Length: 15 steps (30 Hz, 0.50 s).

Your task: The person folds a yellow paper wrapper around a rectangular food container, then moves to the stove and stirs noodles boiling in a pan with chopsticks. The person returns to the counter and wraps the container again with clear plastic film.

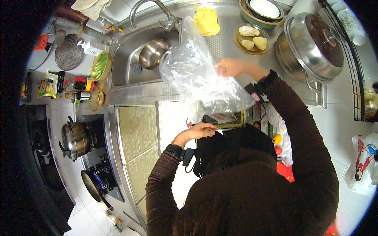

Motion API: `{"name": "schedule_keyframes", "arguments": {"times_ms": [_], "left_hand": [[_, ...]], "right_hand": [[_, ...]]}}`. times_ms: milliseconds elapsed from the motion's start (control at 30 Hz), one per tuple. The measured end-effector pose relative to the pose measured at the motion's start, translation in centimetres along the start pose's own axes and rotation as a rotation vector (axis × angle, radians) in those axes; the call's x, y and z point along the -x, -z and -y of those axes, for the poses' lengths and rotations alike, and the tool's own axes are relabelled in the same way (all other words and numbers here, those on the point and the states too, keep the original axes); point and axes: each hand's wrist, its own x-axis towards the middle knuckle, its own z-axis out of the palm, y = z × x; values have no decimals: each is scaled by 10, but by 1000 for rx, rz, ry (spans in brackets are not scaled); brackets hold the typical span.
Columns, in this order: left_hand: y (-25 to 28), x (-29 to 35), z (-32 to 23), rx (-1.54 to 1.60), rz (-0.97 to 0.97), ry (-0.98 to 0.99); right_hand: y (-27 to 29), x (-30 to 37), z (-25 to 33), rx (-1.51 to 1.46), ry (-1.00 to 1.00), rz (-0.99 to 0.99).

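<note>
My right hand [230, 67], slightly blurred, grips a large clear plastic bag [189, 65] and holds it up over the counter's front edge. The bag hangs crumpled to the left and below, partly over the sink's right side. My left hand [202, 131] is low in front of my body, beside black fabric [232, 145]. Its fingers are loosely bent and apart, with nothing visible in them. Behind the bag's lower edge, a yellow-rimmed container [236, 120] shows in part. A glass plate [238, 38] with several pale yellow peeled pieces [260, 43] lies beyond my right hand.
In the steel sink [118, 67] sits a metal bowl [153, 54] under the faucet [169, 23]. A yellow cloth [206, 21] and stacked bowls [264, 10] lie at the back. At right stands a big lidded steamer pot [291, 51]; a stove with a pot [75, 139] and pan [91, 185] is left.
</note>
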Motion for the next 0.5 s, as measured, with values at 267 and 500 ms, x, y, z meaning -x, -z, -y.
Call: {"name": "schedule_keyframes", "arguments": {"times_ms": [267, 500], "left_hand": [[8, 13, -7, 159, -148, -153], [94, 27, -2, 338, -1215, -472]], "right_hand": [[43, 28, -39, 88, -144, -455], [-40, 123, 104, -223, -572, -338]]}}
